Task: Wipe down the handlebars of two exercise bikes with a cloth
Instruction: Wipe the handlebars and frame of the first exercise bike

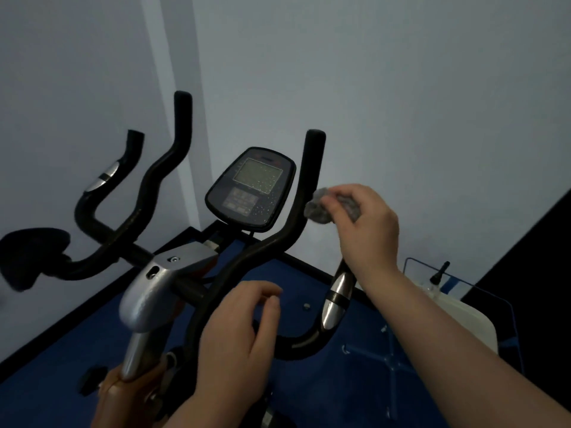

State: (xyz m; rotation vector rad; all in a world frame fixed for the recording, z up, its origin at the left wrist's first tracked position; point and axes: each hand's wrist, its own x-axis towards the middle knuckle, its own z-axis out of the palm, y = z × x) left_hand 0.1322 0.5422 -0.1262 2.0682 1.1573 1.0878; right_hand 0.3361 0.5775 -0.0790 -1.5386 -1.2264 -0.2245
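— Where's the cloth [332,208]?
— At three o'clock, bunched in my right hand [367,225], fingers clamped on it, beside the handlebar [304,193].
— Left hand [238,332]?
— Fingers loosely curled, holding nothing, over the lower bar.

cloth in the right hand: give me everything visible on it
The cloth is small, grey and crumpled into a wad, with a soft, fuzzy-looking texture. The right hand grips it, fingers curled over it so only part shows at the fingertips. It sits right next to the right upright bar of the handlebar, below the bar's top end; contact with the bar cannot be confirmed. Nothing else touches it.
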